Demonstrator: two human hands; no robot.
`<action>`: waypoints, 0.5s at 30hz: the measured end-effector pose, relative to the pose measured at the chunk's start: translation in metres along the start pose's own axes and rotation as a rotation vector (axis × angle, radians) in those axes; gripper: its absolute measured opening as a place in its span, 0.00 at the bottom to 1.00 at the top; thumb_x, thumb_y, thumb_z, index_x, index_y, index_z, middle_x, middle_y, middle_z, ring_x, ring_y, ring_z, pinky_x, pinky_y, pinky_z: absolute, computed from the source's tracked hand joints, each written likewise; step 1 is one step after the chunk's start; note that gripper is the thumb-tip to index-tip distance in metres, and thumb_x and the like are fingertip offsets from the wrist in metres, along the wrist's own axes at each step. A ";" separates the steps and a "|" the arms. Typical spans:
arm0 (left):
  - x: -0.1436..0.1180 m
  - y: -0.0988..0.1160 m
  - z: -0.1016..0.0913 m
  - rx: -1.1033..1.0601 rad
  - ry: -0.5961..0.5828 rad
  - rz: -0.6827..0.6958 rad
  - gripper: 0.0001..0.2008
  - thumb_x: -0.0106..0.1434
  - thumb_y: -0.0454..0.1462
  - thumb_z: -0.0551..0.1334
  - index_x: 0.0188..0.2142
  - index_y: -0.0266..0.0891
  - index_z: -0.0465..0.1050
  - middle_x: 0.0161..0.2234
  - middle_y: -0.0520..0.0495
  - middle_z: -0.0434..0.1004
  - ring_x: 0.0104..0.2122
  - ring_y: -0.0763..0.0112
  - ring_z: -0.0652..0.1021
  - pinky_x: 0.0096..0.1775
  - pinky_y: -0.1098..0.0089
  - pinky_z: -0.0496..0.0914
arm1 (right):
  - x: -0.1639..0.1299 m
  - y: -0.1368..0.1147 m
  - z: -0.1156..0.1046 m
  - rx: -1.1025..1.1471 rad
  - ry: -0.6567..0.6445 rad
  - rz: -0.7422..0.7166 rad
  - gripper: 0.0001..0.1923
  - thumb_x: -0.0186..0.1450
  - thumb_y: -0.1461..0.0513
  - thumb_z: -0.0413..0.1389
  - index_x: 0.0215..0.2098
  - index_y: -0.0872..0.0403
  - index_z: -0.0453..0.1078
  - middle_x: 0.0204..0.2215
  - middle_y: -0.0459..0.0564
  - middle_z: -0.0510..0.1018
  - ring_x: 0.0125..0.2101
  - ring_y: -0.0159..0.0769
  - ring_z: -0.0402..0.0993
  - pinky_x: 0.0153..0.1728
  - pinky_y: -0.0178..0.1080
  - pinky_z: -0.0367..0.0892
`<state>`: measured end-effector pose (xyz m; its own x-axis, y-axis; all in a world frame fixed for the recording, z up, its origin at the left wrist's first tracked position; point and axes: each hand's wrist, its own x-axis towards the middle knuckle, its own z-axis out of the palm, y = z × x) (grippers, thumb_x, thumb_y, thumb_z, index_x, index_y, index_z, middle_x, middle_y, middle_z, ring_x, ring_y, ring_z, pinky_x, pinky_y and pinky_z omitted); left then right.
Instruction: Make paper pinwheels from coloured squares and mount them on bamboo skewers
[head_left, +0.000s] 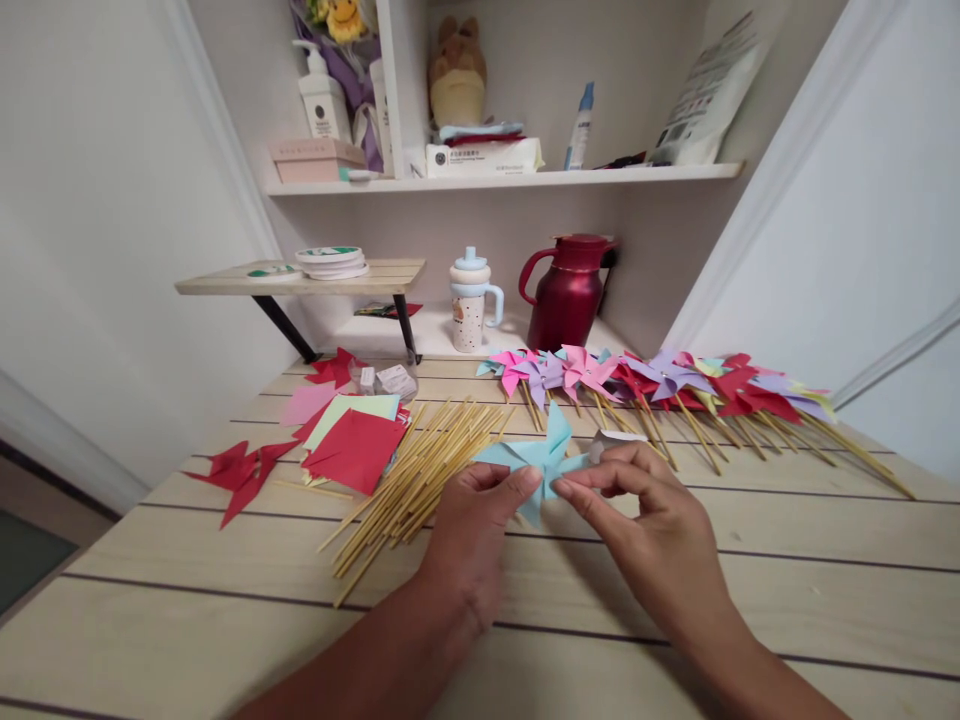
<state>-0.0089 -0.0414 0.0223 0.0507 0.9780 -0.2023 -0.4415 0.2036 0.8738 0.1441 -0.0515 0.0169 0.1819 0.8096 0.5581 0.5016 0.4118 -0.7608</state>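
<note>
A light blue paper pinwheel head [541, 452] is held just above the wooden table [787, 620], near its middle. My left hand [472, 535] pinches it at its centre from the left. My right hand [649, 510] pinches the same centre from the right and has a small white piece [615, 437] tucked behind its fingers. A loose pile of thin wooden sticks [420, 470] lies just left of my left hand.
A row of finished pinwheels on sticks [660, 385] lies across the back right. Red, pink and green paper squares [352, 440] and folded red pieces [240, 470] lie at the left. A red jug [568, 290], a lidded cup [470, 300] and a small riser shelf [300, 280] stand behind.
</note>
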 end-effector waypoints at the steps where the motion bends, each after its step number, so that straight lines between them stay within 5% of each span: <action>1: 0.000 0.000 0.000 0.001 0.004 0.003 0.13 0.47 0.41 0.76 0.25 0.36 0.78 0.27 0.47 0.78 0.30 0.68 0.75 0.41 0.64 0.67 | 0.000 0.000 0.000 -0.003 0.000 0.001 0.06 0.59 0.56 0.66 0.27 0.47 0.79 0.29 0.47 0.69 0.31 0.38 0.69 0.32 0.40 0.65; 15: -0.001 0.000 0.004 0.029 -0.002 0.018 0.12 0.47 0.40 0.75 0.23 0.36 0.77 0.25 0.49 0.76 0.29 0.71 0.72 0.38 0.67 0.66 | 0.003 -0.001 -0.002 0.011 -0.077 0.009 0.07 0.60 0.57 0.65 0.25 0.49 0.78 0.27 0.46 0.69 0.30 0.37 0.69 0.31 0.39 0.65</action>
<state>-0.0056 -0.0425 0.0243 0.0443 0.9816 -0.1858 -0.4166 0.1872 0.8896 0.1455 -0.0504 0.0195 0.1204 0.8430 0.5243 0.4907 0.4086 -0.7696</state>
